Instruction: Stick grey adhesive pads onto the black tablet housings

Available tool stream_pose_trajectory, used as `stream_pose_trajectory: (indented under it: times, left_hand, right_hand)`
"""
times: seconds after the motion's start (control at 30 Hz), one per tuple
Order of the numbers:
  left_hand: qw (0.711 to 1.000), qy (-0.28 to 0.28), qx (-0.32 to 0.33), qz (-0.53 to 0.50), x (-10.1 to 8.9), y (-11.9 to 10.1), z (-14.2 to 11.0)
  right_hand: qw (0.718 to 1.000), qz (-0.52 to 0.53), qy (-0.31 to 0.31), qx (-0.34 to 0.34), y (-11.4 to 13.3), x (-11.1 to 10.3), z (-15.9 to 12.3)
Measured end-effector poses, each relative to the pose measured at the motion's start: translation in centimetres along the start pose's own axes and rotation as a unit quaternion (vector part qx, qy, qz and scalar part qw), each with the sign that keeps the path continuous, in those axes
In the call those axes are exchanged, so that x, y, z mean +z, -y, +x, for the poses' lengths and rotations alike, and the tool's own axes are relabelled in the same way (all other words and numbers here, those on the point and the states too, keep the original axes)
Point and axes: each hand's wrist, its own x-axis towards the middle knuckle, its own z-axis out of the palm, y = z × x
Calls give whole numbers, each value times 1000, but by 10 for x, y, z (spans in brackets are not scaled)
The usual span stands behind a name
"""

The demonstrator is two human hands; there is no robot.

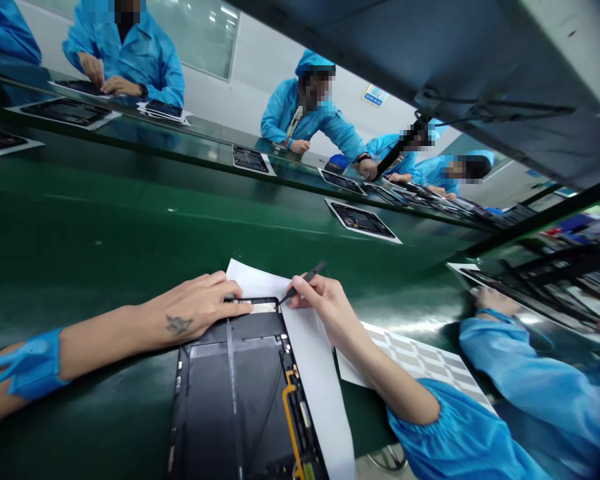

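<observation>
In front of me an opened tablet housing (215, 393), black with an orange flex cable (289, 407) along its right side, lies on a white paper sheet (325, 393). Across its top end runs a small white strip (264, 307). My left hand (205, 303) rests over the upper left corner, fingers stretched out, the index fingertip touching the strip's left end. Black tweezers (314, 271) are pinched in my right hand (323, 297). Their tip points down at the strip's right end near the housing's edge; whether it grips the strip I cannot tell.
A sheet of grey rectangular stickers (420, 360) lies under my right forearm. Beyond the green bench (130, 233), more tablet housings (363, 219) lie on paper along the line. Co-workers in blue sit opposite; a neighbour's sleeve (540, 360) reaches in at right. A shelf (430, 60) hangs overhead.
</observation>
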Motion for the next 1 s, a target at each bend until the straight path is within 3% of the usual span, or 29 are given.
stream_pose_trajectory:
  times: [0.1,0.17,0.23,0.33,0.5,0.53,0.6,0.7,0.77,0.87,1.0]
  left_hand:
    - [1000,-6,6,-5,-1,-1,0]
    - [1000,-12,10,-11,-1,-1,0]
    - [1000,-15,6,-19,-1,-2,-1]
    - [1000,-16,-2,-22,-1,-3,0]
    - [1000,-21,4,-10,1,-3,0]
    - [1000,-22,5,-6,1,-3,0]
    - [1000,-19,7,3,1,-3,0]
    - [1000,6,7,27,-1,-3,4]
    - [998,36,2,43,-4,-4,11]
    - [995,79,3,60,-10,-7,28]
    - [991,98,12,86,-14,-11,47]
  right_hand:
    - [982,-89,-28,-165,6,-4,-10]
    - [931,-151,6,-331,10,-5,-19]
    - [861,-209,75,-458,12,-4,-26]
    - [799,-269,129,-522,10,-1,-29]
    - [776,-296,122,-544,6,1,-28]
    - [781,-288,120,-541,6,0,-28]
    - [822,-249,94,-504,6,-1,-28]
    - [914,-170,6,-367,3,-4,-23]
    - [950,-130,-33,-282,-1,-6,-18]
    - [968,-93,-36,-232,-8,-7,-11]
    - [955,-84,-15,-283,-3,-8,-12]
